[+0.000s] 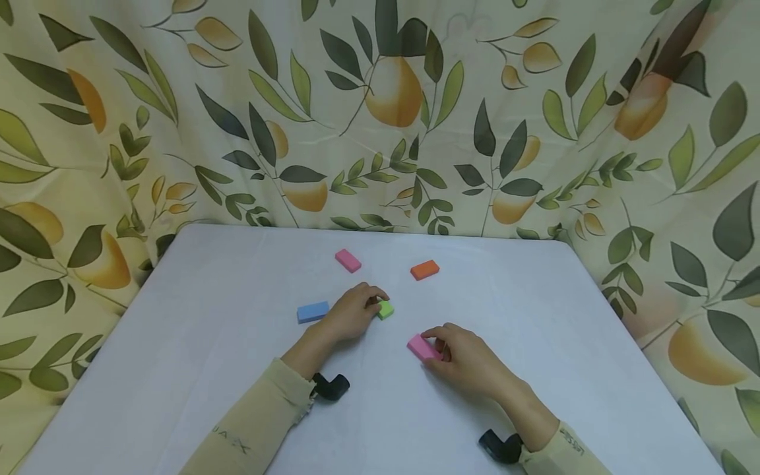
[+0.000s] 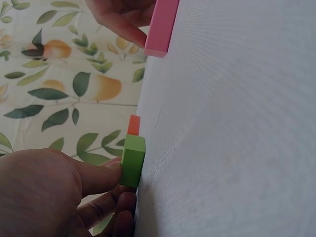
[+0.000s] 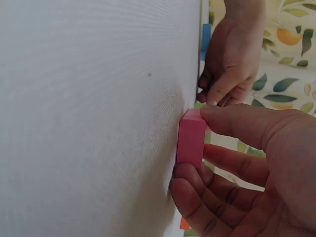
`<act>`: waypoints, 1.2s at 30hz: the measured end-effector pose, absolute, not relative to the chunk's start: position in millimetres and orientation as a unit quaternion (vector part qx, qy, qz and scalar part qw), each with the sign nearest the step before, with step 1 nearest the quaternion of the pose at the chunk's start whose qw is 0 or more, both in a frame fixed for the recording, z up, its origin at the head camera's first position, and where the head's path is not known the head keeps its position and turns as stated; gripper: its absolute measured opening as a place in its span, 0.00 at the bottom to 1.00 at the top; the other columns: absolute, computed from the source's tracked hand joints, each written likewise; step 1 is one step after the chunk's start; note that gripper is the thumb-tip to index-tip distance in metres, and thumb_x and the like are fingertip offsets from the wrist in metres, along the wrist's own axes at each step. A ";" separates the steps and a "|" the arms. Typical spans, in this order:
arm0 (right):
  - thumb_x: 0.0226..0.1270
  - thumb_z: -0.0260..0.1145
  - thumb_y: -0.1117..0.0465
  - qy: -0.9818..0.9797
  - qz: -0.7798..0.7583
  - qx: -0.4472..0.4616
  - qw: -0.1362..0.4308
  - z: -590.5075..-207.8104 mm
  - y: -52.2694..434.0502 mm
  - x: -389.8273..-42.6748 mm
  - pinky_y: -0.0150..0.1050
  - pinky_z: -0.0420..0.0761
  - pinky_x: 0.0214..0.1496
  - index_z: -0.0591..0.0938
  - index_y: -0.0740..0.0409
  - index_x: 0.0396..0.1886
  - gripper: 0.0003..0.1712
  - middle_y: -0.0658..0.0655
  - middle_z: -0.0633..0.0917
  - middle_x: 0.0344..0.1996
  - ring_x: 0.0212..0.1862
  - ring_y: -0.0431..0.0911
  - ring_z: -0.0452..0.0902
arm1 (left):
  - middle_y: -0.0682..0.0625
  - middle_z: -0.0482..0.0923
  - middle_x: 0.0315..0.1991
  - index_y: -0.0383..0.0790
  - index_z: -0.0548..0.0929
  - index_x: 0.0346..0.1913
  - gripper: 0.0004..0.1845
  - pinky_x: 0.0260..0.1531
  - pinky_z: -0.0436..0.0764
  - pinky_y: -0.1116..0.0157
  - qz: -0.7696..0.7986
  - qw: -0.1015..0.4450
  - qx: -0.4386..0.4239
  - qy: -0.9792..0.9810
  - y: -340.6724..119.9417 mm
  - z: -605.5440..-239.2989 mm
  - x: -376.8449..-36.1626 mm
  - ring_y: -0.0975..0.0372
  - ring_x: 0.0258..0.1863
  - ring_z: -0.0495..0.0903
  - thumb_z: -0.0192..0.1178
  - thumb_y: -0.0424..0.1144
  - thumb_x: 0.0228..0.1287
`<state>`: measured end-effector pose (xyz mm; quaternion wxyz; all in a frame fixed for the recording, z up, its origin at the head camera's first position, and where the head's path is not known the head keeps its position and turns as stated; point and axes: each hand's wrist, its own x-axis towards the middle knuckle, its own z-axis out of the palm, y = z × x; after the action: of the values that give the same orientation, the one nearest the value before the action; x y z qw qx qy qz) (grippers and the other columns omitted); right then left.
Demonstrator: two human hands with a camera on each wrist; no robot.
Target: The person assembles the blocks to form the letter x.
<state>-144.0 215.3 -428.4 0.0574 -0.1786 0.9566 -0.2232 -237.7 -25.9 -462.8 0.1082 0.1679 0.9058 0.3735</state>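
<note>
Nearest the camera, the right hand [image 1: 469, 359] is pinching a pink block [image 1: 423, 347] between thumb and curled fingers, the block lying flat on the white bench [image 1: 237, 369]. Further in, the left hand [image 1: 352, 313] is gripping a green block [image 1: 386, 309], apparently also resting on the bench. A blue block [image 1: 312, 312] is sitting just beside the left hand.

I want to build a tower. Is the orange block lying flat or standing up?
Lying flat: the orange block rests on its broad face on the table.
</note>
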 end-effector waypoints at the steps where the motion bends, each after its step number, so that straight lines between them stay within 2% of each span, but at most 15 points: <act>1: 0.58 0.71 0.54 0.956 -0.225 -0.178 0.057 -428.4 215.2 -143.9 0.31 0.74 0.36 0.81 0.49 0.53 0.22 0.44 0.78 0.31 0.33 0.39 0.72 | 0.56 0.73 0.43 0.55 0.79 0.55 0.13 0.47 0.75 0.63 0.375 0.108 0.167 0.906 -26.0 -463.0 -237.7 0.62 0.43 0.72 0.51 0.40 0.73; 18: 0.58 0.72 0.55 0.960 -0.230 -0.145 0.071 -428.2 212.0 -143.0 0.31 0.74 0.35 0.82 0.48 0.52 0.21 0.43 0.78 0.30 0.33 0.40 0.73 | 0.56 0.74 0.42 0.55 0.79 0.55 0.13 0.47 0.75 0.63 0.373 0.102 0.174 0.906 -27.2 -461.7 -235.6 0.62 0.43 0.73 0.51 0.40 0.73; 36: 0.57 0.72 0.54 0.960 -0.224 -0.157 0.059 -427.9 210.0 -143.6 0.32 0.74 0.36 0.81 0.49 0.53 0.23 0.43 0.78 0.31 0.33 0.39 0.72 | 0.56 0.73 0.43 0.56 0.80 0.54 0.13 0.46 0.75 0.63 0.374 0.107 0.173 0.905 -27.9 -462.5 -238.3 0.62 0.43 0.72 0.51 0.41 0.73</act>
<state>-143.6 210.0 -427.9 0.0589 -0.1566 0.9602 -0.2236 -238.3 -27.9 -462.5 0.1073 0.1732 0.9049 0.3738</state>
